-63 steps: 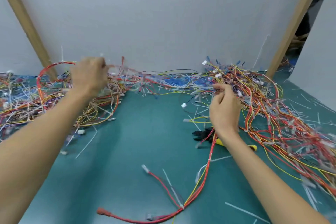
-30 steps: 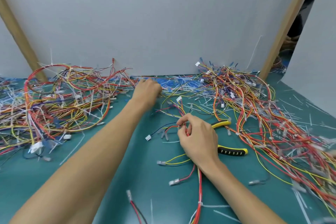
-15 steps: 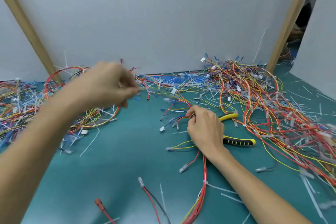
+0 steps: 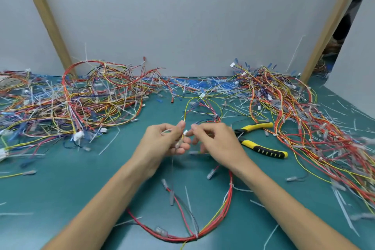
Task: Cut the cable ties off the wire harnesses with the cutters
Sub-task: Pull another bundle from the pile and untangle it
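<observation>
The green table point(image 4: 60, 189) is spread wide, and two tangles are piled on it: the left heap of harnesses point(image 4: 81, 103) at ten o'clock from the hands, the right heap point(image 4: 304, 117) at two o'clock. Between them the middle harness point(image 4: 230, 195) is looped down to six o'clock, bound there by a white cable tie point(image 4: 196, 235). Its upper wires are gripped by the left hand point(image 4: 160, 144), pinched between thumb and curled fingers. Just beside it, the right hand point(image 4: 217, 142) is seen with fingertips closed on a small white connector point(image 4: 185, 132), though that is blurred. The cutters point(image 4: 263, 150) are left lying at three o'clock, handles splayed, untouched. Cut tie scraps point(image 4: 109, 144) are scattered all over.
</observation>
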`<state>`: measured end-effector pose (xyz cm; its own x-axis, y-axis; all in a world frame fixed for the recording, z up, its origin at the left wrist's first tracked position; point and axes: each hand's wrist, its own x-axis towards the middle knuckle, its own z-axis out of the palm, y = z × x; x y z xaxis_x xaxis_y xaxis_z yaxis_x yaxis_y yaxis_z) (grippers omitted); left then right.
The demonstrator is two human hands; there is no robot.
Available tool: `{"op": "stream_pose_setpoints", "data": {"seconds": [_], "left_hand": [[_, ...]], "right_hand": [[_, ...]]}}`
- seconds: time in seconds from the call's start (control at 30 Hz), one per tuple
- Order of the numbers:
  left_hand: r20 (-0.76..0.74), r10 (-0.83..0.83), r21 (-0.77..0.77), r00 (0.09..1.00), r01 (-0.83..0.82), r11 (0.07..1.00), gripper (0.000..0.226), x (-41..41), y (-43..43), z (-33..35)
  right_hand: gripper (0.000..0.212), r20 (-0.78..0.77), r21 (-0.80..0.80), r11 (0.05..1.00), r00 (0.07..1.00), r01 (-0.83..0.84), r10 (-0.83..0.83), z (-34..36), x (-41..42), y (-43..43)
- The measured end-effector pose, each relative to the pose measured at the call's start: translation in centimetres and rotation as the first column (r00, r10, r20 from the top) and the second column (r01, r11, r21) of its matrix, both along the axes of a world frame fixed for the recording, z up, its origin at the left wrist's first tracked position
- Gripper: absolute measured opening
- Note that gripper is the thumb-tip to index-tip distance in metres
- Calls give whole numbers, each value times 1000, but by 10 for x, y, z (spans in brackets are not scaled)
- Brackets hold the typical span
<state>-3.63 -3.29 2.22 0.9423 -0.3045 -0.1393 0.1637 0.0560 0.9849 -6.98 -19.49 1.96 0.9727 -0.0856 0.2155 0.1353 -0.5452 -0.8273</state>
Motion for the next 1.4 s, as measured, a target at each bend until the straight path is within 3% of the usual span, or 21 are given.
{"op": "stream_pose_setpoints", "data": {"seconds": [0.2,0.37,0.6,0.8,0.9,1.03,1.17,1.4], "left_hand": [[-172,-112,-114,979,93,989,45,-7,2,0],[-191,-191,-90,963,177,980,47,-12,3,3],[-226,-353,-161,908,323,933,45,-29,22,-4],[-22,-75,78,997,77,994,27,-35,14,-6],[67,-38,167,997,27,986,27,-36,8,-5],[53,-94,253,994,78,964,31,-42,6,-4],[71,-181,324,981,149,934,30,-60,13,1],[72,-271,277,960,241,930,25,-100,35,19]], "right_hand": [[14,-21,224,969,993,-106,113,-5,2,-5],[12,-10,157,982,994,-104,107,-7,3,-4],[14,-64,386,921,994,-61,93,-5,2,-5],[11,-92,450,889,986,-81,137,-3,2,-6],[18,-91,440,884,972,-157,217,-2,1,-4],[16,-126,396,896,955,-200,269,-3,0,-1],[14,-228,560,826,949,-54,217,-2,5,-5],[8,-334,684,728,907,47,256,3,12,-11]]}}
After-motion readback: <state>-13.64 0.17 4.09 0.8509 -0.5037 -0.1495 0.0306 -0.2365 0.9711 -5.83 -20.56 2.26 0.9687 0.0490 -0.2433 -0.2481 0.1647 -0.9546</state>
